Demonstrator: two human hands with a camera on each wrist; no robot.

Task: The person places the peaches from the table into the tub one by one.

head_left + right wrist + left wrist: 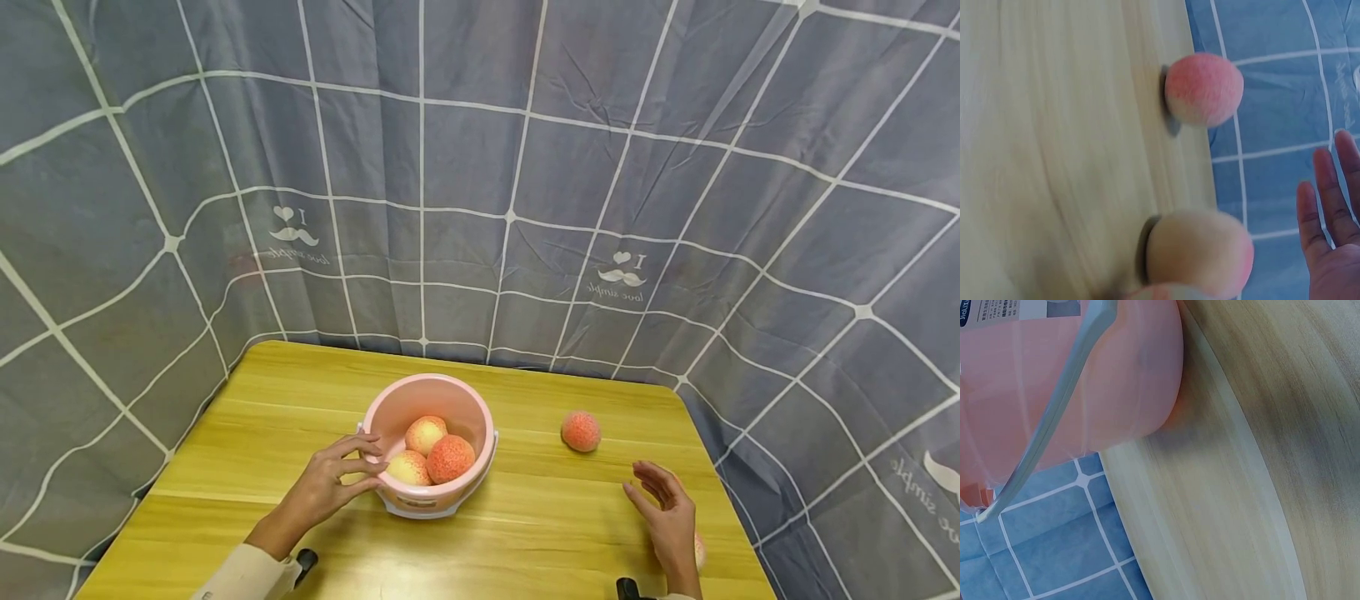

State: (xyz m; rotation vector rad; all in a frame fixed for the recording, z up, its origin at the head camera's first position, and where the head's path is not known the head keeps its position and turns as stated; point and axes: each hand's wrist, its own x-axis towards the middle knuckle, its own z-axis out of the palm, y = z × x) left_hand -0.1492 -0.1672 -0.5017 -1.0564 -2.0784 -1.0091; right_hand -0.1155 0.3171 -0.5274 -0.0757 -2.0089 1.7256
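Note:
A pink bucket (pixel 378 417) with a pale handle (pixel 1063 403) hanging down its side stands on the table. Inside it lie three peaches, one of them a redder peach (pixel 451 458). My left hand (pixel 326 486) grips the bucket's left rim, fingers over the edge and thumb lower on the outside. To the right, my right hand (pixel 666 518) hovers with relaxed fingers and nothing in it. A loose peach (pixel 581 432) sits beyond its fingertips. Another peach (pixel 700 550) shows partly behind the hand, and the right wrist view has a paler peach (pixel 1197 250) near the hand.
The yellow wood-grain table (pixel 300 375) ends at the back against a grey-blue curtain (pixel 465 150) with white grid lines. The same curtain hangs along the left and right sides. A printed label (pixel 1019 309) is on the bucket's side.

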